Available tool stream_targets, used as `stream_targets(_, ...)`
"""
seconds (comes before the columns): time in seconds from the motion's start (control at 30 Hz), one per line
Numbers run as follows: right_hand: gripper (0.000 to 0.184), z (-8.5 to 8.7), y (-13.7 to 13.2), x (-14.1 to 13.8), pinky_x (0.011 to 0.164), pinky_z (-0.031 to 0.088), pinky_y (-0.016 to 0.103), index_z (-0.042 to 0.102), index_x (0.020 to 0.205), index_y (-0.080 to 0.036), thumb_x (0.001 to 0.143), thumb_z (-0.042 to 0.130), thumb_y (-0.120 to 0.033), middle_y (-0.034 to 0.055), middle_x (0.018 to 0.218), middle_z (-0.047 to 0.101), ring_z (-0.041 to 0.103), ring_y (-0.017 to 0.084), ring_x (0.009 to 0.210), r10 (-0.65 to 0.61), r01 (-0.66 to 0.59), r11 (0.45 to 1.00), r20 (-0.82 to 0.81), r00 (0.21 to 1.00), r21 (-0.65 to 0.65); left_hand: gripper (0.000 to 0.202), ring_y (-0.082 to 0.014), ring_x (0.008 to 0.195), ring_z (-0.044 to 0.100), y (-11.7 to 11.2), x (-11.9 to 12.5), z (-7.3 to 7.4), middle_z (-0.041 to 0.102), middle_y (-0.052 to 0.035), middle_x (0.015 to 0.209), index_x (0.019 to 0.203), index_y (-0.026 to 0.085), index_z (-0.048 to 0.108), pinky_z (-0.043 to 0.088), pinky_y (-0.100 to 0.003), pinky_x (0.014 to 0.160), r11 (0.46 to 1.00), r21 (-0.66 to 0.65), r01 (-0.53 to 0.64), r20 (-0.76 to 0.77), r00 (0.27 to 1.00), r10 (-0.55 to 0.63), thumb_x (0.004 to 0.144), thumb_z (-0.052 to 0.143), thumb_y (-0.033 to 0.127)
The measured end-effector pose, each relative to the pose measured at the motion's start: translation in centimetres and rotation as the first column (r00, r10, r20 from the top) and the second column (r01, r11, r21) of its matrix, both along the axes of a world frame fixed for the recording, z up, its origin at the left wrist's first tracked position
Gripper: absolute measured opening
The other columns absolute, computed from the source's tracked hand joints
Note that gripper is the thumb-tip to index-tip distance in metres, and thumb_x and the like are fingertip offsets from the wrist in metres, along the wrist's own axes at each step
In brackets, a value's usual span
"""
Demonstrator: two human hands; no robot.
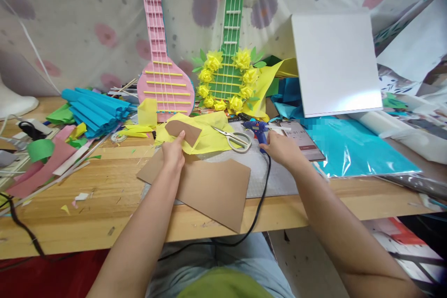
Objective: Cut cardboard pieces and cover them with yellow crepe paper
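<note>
My left hand (173, 152) pinches a small brown cardboard cutout (183, 131), holding it over a yellow paper sheet (209, 138). A larger brown cardboard sheet (209, 188) lies below it on the grey cutting mat (265, 172). My right hand (282, 148) is closed round the handle of a blue glue gun (256, 127), whose black cord (260, 200) runs off the table edge. Scissors (234, 138) lie between the two hands on the yellow paper.
A pink paper guitar (162, 70) and a green one with yellow flowers (228, 65) lean against the back wall. Blue folded paper (94, 109) and scraps crowd the left. A white board (335, 63), a phone (302, 142) and a turquoise sheet (352, 149) lie right.
</note>
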State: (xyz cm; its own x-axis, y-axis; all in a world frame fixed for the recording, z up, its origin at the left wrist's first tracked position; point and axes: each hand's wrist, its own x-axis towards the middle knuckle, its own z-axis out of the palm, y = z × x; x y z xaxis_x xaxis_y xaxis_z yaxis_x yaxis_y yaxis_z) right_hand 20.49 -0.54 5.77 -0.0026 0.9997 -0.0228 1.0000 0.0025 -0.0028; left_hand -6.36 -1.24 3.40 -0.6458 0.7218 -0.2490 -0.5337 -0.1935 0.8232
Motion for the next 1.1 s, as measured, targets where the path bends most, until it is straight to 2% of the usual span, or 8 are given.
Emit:
stream_targets(0.13,0.022,-0.2,0.0,-2.7,0.072,0.040,0.029,0.050,0.101,-0.013,0.083,0.047,-0.024,0.0143,0.101,0.062,0.060,0.023,0.091,0.172,-0.172,0.985,-0.049,0.984,0.011,0.030,-0.0162,0.090,0.065,0.0,0.1,-0.3,0.070,-0.0065,0.089,0.091,0.014,0.065,0.052,-0.031,0.083,1.000,0.018,0.018,0.008,1.000,-0.018,0.065,0.064,-0.002)
stream_targets(0.23,0.026,-1.4,1.3,-4.9,0.077,0.039,0.027,0.047,0.107,-0.011,0.081,0.045,-0.013,0.0160,0.106,0.059,0.056,0.023,0.099,0.277,-0.275,0.960,-0.039,0.960,0.044,0.031,-0.0150,0.088,0.065,0.0,0.1,-0.5,0.070,-0.0056,0.088,0.091,0.014,0.065,0.052,-0.028,0.082,0.999,0.022,0.041,0.024,0.999,-0.041,0.065,0.064,-0.003)
stream_targets(0.4,0.029,-2.5,2.8,-6.8,0.079,0.039,0.031,0.051,0.105,-0.006,0.077,0.043,-0.008,0.0184,0.102,0.060,0.055,0.026,0.099,0.287,-0.288,0.958,0.056,0.956,0.012,0.035,-0.0146,0.083,0.066,0.2,-0.2,-0.5,0.071,-0.0048,0.084,0.092,0.015,0.065,0.053,-0.028,0.079,0.998,0.017,0.065,0.070,0.995,-0.066,0.063,0.064,-0.005)
stream_targets(0.5,0.032,-1.7,2.9,-6.8,0.079,0.040,0.032,0.053,0.104,-0.004,0.074,0.048,-0.013,0.0199,0.105,0.058,0.055,0.028,0.097,0.264,-0.266,0.962,0.048,0.963,0.056,0.037,-0.0149,0.081,0.067,0.2,-0.3,-0.4,0.071,-0.0051,0.083,0.092,0.014,0.065,0.054,-0.027,0.078,0.997,0.018,0.079,0.107,0.991,-0.080,0.062,0.064,-0.007)
stream_targets(0.63,0.037,-0.1,2.9,-5.9,0.075,0.041,0.029,0.057,0.104,-0.011,0.068,0.056,-0.021,0.0151,0.106,0.058,0.057,0.025,0.093,0.224,-0.222,0.974,-0.169,0.960,0.033,0.033,-0.0145,0.081,0.067,0.0,-0.3,-0.3,0.071,-0.0056,0.085,0.092,0.013,0.064,0.055,-0.025,0.076,0.993,0.039,0.108,0.163,0.980,-0.113,0.065,0.063,-0.006)
stream_targets(0.83,0.029,-1.0,2.7,-5.8,0.062,0.040,0.022,0.053,0.094,-0.017,0.068,0.058,-0.029,0.0024,0.087,0.063,0.056,0.014,0.075,0.214,-0.302,0.953,-0.637,0.740,-0.032,0.028,-0.0118,0.075,0.067,0.1,-0.3,-0.1,0.071,-0.0056,0.084,0.094,0.012,0.063,0.055,-0.023,0.075,0.988,0.038,0.151,0.283,0.947,-0.155,0.073,0.056,-0.005)
stream_targets(0.97,0.037,-2.1,1.9,-7.5,0.058,0.037,0.023,0.047,0.089,-0.019,0.068,0.059,-0.048,0.0013,0.083,0.060,0.053,0.014,0.071,0.245,-0.313,0.950,-0.615,0.750,-0.004,0.027,-0.0103,0.070,0.067,0.6,-0.7,-0.5,0.071,-0.0042,0.079,0.097,0.012,0.061,0.055,-0.021,0.073,0.989,0.048,0.137,0.356,0.923,-0.145,0.074,0.057,-0.003)
stream_targets(1.1,0.042,-1.7,1.2,-9.0,0.061,0.038,0.024,0.045,0.088,-0.019,0.071,0.054,-0.057,0.0032,0.085,0.060,0.054,0.015,0.072,0.288,-0.388,0.920,-0.593,0.752,-0.045,0.026,-0.0107,0.071,0.068,0.7,-0.6,-0.6,0.071,-0.0049,0.079,0.099,0.011,0.061,0.054,-0.020,0.074,0.987,0.081,0.136,0.376,0.913,-0.157,0.076,0.057,0.000)
